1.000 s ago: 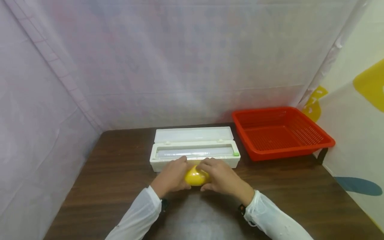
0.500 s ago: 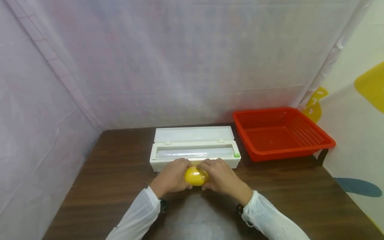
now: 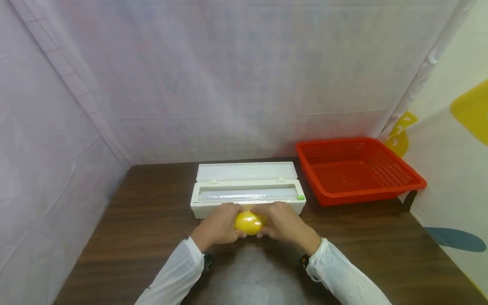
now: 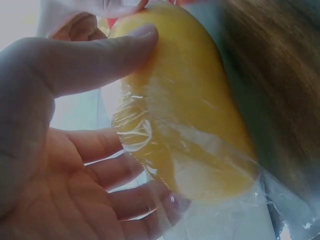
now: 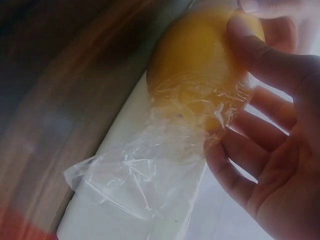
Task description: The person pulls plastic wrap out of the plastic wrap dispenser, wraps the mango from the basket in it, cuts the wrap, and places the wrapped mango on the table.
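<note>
A yellow mango (image 3: 248, 223) with clear cling film (image 5: 135, 175) around it is held between both hands in front of the white cling film box. My left hand (image 3: 219, 224) grips its left end; in the left wrist view the thumb (image 4: 110, 57) presses on the skin and the fingers curl behind. My right hand (image 3: 286, 224) grips the right end in the same way, with its thumb (image 5: 262, 55) on the fruit. Loose film hangs off the mango's ends in both wrist views. The mango's far side is hidden by the fingers.
The white cling film box (image 3: 195, 190) stands behind the hands with its lid (image 3: 246, 171) raised and a film roll (image 3: 248, 194) inside. A green slider (image 3: 300, 197) sits at its right end. A red plastic basket (image 3: 328, 199) stands at the back right of the brown table (image 3: 145, 212).
Both hands keep hold of the mango in nearly the same place. Their fingers and thumbs have shifted slightly on it, the right-hand fingers drawing closer to the left.
</note>
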